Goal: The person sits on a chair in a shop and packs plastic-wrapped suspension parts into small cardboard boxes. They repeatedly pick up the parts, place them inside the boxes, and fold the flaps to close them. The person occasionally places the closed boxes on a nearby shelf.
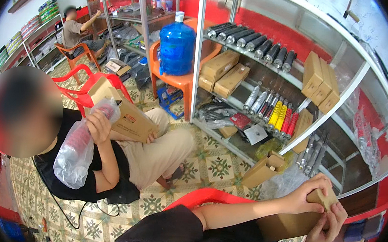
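A long brown cardboard box (286,225) lies tilted across my lap at the lower right, its end gripped between both hands. My left hand (309,195) is closed around the near side of the end flap, fingers bent over the top. Opposite it, my right hand (331,226) pinches the flap's other side with thumb and fingers. What the box contains is hidden. Close beyond my hands, an upright opened cardboard box (264,169) stands on the floor beside crumpled clear plastic (288,182).
A person at the left holds a plastic-wrapped red shock absorber (77,140) and a cardboard box (131,122). Glass-and-metal shelves (238,146) ahead carry several shock absorbers (278,114) and boxes. A blue water jug (177,47) sits on an orange chair (186,80). Another person sits farther back.
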Demonstrator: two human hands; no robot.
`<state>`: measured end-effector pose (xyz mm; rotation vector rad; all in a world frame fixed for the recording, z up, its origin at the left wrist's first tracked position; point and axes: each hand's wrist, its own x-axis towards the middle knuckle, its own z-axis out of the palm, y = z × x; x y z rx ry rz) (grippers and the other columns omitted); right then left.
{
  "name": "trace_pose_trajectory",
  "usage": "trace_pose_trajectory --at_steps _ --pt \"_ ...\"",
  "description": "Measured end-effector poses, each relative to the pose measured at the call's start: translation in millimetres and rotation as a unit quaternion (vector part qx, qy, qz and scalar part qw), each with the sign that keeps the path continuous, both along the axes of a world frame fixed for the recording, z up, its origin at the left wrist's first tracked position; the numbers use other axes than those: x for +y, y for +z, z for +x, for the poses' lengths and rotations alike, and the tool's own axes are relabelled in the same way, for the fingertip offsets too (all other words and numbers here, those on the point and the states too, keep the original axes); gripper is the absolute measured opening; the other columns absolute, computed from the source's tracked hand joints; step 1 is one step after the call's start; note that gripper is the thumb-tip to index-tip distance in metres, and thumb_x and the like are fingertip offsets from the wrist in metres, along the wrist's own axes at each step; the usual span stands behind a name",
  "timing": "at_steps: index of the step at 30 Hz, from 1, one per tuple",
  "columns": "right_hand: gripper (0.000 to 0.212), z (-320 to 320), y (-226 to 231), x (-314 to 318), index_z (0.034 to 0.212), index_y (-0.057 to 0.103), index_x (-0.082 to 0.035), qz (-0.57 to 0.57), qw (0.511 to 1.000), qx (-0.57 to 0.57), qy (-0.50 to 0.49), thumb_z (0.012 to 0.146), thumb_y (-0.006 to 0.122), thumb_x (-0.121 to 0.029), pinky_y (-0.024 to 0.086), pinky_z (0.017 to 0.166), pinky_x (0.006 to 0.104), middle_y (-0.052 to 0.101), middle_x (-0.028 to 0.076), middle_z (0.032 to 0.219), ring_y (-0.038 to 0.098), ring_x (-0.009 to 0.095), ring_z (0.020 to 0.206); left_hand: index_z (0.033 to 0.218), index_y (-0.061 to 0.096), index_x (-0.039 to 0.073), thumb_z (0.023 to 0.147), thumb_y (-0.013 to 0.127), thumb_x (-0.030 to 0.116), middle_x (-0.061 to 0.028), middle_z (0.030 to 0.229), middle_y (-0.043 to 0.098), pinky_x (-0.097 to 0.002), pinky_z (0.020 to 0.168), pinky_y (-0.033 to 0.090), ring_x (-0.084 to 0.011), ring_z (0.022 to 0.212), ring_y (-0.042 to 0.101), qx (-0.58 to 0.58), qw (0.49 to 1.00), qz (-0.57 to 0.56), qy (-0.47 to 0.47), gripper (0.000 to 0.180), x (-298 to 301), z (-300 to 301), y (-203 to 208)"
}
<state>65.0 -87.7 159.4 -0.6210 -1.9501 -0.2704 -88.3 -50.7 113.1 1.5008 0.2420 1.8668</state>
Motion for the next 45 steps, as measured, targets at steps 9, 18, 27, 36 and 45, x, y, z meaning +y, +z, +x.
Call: trace_pose_trajectory --at_steps 9,18,27,36,45 --pt "0.013 -5 7 -6 0.087 0.057 -0.001 0.002 0.999 0.024 0.026 0.075 0.053 0.0 0.042 0.086 0.0485 0.06 0.016 0.097 0.054 0.036 0.096 0.093 0.051 0.009 0.074 0.077 0.031 -0.0129 0.115 0.047 -0.0386 0.096 0.033 -0.0256 0.111 0.044 0.008 1.0 0.021 0.003 0.038 0 3 1" --pt "0.009 -5 14 -15 0.079 0.054 0.0 -0.039 0.996 0.072 0.019 0.07 0.054 0.001 0.041 0.087 0.0425 0.058 0.015 0.088 0.053 0.031 0.092 0.09 0.05 0.009 0.072 0.079 0.025 -0.0131 0.114 0.048 -0.0378 0.097 0.032 -0.0246 0.112 0.044 0.027 1.0 0.0 0.008 0.038 -9 8 9" --pt "0.015 -38 23 -8 0.073 0.056 -0.002 -0.048 0.997 0.06 0.025 0.058 0.054 0.0 0.043 0.078 0.0406 0.056 0.013 0.076 0.052 0.03 0.077 0.087 0.048 0.008 0.069 0.079 0.009 -0.0095 0.106 0.05 -0.0313 0.092 0.035 -0.0189 0.103 0.048 0.069 0.997 -0.013 -0.023 0.036 -3 -32 12" --pt "0.008 -17 10 0 0.077 0.054 0.0 -0.064 0.995 0.08 0.02 0.069 0.056 -0.001 0.041 0.082 0.0408 0.055 0.015 0.08 0.051 0.031 0.087 0.089 0.05 0.008 0.072 0.078 0.02 -0.0126 0.112 0.05 -0.0365 0.096 0.034 -0.0243 0.111 0.046 0.032 0.999 -0.009 -0.009 0.035 -3 -8 7" --pt "0.01 8 19 4 0.087 0.052 0.003 -0.12 0.991 0.056 0.006 0.078 0.054 -0.002 0.039 0.09 0.0368 0.052 0.012 0.089 0.051 0.025 0.093 0.089 0.047 0.007 0.073 0.077 0.023 -0.0118 0.106 0.046 -0.0357 0.093 0.035 -0.0256 0.106 0.045 -0.008 1.0 -0.011 -0.019 0.037 -1 16 14"
